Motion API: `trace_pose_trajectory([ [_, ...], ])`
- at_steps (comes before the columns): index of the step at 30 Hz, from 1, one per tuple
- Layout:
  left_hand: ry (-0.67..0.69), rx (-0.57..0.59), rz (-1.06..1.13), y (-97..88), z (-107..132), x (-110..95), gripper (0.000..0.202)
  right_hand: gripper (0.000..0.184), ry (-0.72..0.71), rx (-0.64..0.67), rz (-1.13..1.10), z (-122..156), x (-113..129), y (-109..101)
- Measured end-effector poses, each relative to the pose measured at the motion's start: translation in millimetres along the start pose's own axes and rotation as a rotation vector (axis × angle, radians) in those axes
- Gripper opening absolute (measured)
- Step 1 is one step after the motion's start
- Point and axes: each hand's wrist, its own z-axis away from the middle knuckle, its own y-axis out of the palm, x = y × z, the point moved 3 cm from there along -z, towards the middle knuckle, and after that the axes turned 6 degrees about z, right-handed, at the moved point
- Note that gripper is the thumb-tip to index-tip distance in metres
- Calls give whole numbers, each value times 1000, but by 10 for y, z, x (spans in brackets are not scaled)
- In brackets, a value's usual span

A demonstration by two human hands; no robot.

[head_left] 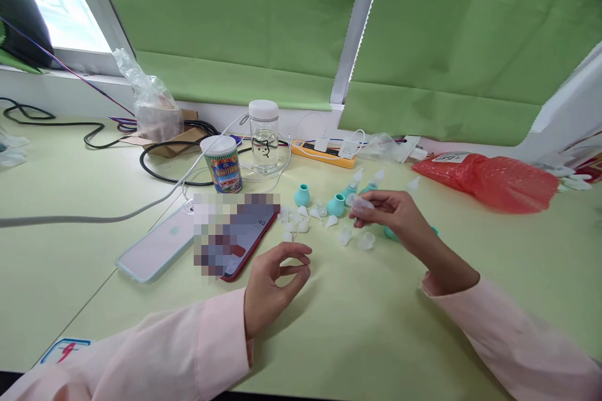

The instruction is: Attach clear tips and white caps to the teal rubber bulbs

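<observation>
My right hand (pixel 399 216) pinches a small clear plastic piece (pixel 361 204) above the pale green table (pixel 357 319). In front of it lie several small clear silicone tips (pixel 345 235) and teal rubber bulbs (pixel 335 205), scattered near the table's middle. One more teal bulb (pixel 301 195) stands a little to the left. My left hand (pixel 275 282) rests on the table with its fingers curled and the thumb and fingertips apart, holding nothing that I can see. It lies just right of a red phone (pixel 256 235).
A second phone in a pale blue case (pixel 155 250) lies left of the red one. Behind stand a printed can (pixel 223 166), a clear jar with a white lid (pixel 264 135), cables, a yellow power strip (pixel 324 153), a red plastic bag (pixel 493 178) and a clear bag on a cardboard box (pixel 155 113).
</observation>
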Motion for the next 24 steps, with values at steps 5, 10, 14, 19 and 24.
trace_pose_trajectory([
  [5, -6, 2, -62, -2, 7, 3, 14, 24, -165, -92, 685, -98, -42, -274],
  [10, -21, 23, -106, -5, -9, 9, 13, 22, -141, 79, 1038, -128, -149, -238],
  [14, -35, 44, -114, -3, -14, 16, 13, 21, -119, 60, 1186, -154, -223, -168],
  [19, -40, 63, -119, 7, -18, 2, 13, 22, -119, 81, 1210, -210, -368, -145],
  [24, -51, 56, -126, -6, -24, 12, 12, 20, -220, -80, 1170, -65, -136, -149],
])
